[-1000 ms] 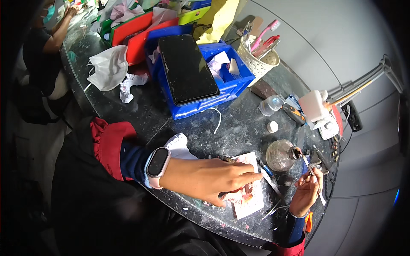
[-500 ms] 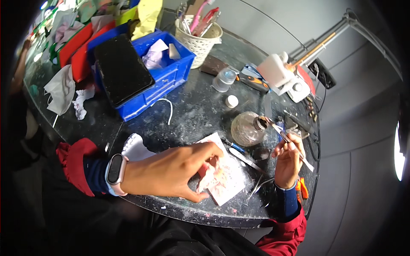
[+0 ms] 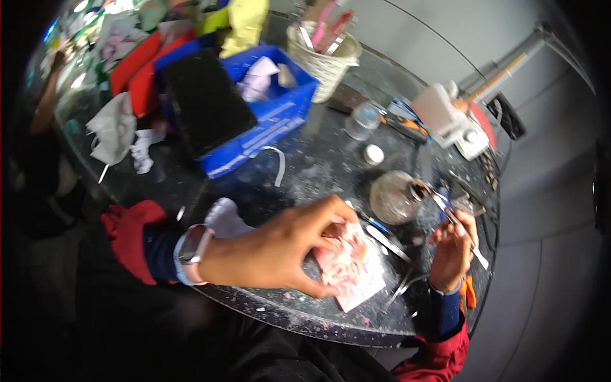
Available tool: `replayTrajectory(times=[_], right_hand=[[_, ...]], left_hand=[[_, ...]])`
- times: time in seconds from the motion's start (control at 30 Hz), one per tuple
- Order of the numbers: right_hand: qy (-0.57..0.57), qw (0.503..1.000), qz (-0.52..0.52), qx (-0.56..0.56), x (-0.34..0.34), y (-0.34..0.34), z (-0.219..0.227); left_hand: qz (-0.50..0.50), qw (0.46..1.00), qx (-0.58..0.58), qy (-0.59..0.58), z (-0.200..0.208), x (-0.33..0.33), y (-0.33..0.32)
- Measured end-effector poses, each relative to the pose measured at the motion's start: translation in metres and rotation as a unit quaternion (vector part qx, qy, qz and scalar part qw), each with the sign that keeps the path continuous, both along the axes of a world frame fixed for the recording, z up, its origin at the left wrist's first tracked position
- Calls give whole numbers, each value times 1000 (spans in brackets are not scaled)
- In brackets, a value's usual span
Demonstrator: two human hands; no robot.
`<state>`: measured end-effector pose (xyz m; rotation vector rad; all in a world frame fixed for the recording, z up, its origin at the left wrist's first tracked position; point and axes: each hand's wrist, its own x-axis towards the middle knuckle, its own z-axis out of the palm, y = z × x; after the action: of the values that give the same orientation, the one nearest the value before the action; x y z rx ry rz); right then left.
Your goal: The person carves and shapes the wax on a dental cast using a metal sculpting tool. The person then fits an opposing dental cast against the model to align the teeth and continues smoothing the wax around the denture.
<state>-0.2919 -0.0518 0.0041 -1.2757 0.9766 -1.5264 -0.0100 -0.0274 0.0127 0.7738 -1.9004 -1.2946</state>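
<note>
My left hand point(image 3: 280, 245) curves round a pink, wavy-surfaced piece point(image 3: 344, 258), thumb at its near edge and fingers at its far side. Beneath it lies a white tile or card point(image 3: 372, 274), partly covered. My right hand point(image 3: 453, 248) pinches a slim metal instrument point(image 3: 468, 237) slantwise, its flat pale end pointing down to the right. The instrument's other end is at the dark mouth of a round glass spirit lamp point(image 3: 391, 198); whether it touches, I cannot tell. A silver knife-like tool point(image 3: 388, 243) and a blue pen-like tool point(image 3: 377, 224) lie between my hands.
A blue bin point(image 3: 273, 127) with a black case point(image 3: 207, 105) on it stands far left. Behind are a white basket of tools point(image 3: 324, 63), a clear cup point(image 3: 363, 121) and a white cap point(image 3: 373, 154). A lamp arm point(image 3: 499, 76) rises at right. A white mask point(image 3: 113, 130) lies left.
The whole view has shifted, so the scene sits further right. More of the pink piece shows within my left hand. My right hand keeps the instrument at the lamp's mouth.
</note>
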Motion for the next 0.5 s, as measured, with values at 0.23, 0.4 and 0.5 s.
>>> replayTrajectory(times=[0.23, 0.4, 0.5], right_hand=[[-4, 1000, 12, 8, 2, 0, 4], [-18, 1000, 15, 1, 0, -1, 3], [-16, 1000, 11, 6, 0, -2, 1]], left_hand=[[-3, 959, -167, -230, 32, 10, 19], [222, 898, -302, -231, 68, 38, 22], [262, 848, -324, -329, 57, 66, 0]])
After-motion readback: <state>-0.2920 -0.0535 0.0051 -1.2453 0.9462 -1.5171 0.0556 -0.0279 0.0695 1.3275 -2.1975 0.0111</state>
